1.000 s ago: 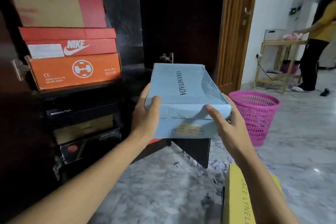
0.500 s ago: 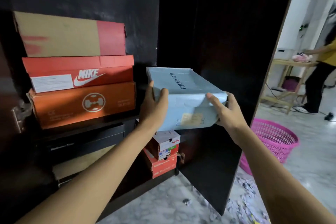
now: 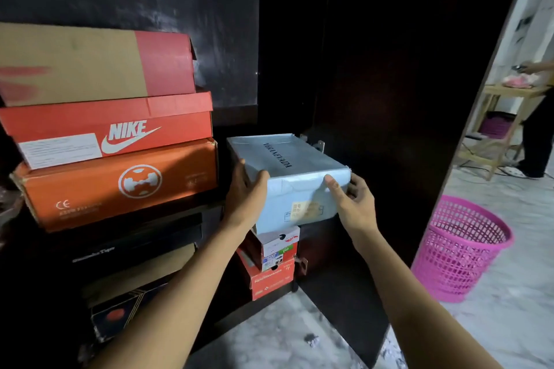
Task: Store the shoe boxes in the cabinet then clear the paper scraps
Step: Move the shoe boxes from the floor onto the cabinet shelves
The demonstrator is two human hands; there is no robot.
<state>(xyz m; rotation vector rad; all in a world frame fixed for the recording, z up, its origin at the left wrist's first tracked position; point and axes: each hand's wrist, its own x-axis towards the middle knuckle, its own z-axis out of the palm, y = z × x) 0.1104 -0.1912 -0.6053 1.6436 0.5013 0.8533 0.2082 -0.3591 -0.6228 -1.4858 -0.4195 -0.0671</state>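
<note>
Shoe box in pale blue, with dark lettering along its lid, is held level at the right side of the cabinet, just beside the orange box and close to the open cabinet door. Its near end, which bears a yellowish label, faces the camera. Directly under it stands a small white-and-red box on a red-orange box. Whether the blue box rests on them or hangs just above cannot be told.

Both hands hold the blue box. The left hand has its grip closed on the near left corner, thumb on the lid and fingers down the left side. The right hand has its grip closed on the near right corner, thumb on the lid edge and fingers curled round the right side.

At the left of the cabinet, three boxes are stacked on the upper shelf: the orange box at the bottom, a red Nike box on it, and a brown-and-red box on top. Below that shelf lie a black box and more boxes in deep shadow.

On the marble floor a paper scrap lies near the cabinet's front edge, and more scraps lie by the bottom corner of the door. A pink mesh basket stands on the floor to the right of the door. Farther back, another person stands at a wooden stand.
</note>
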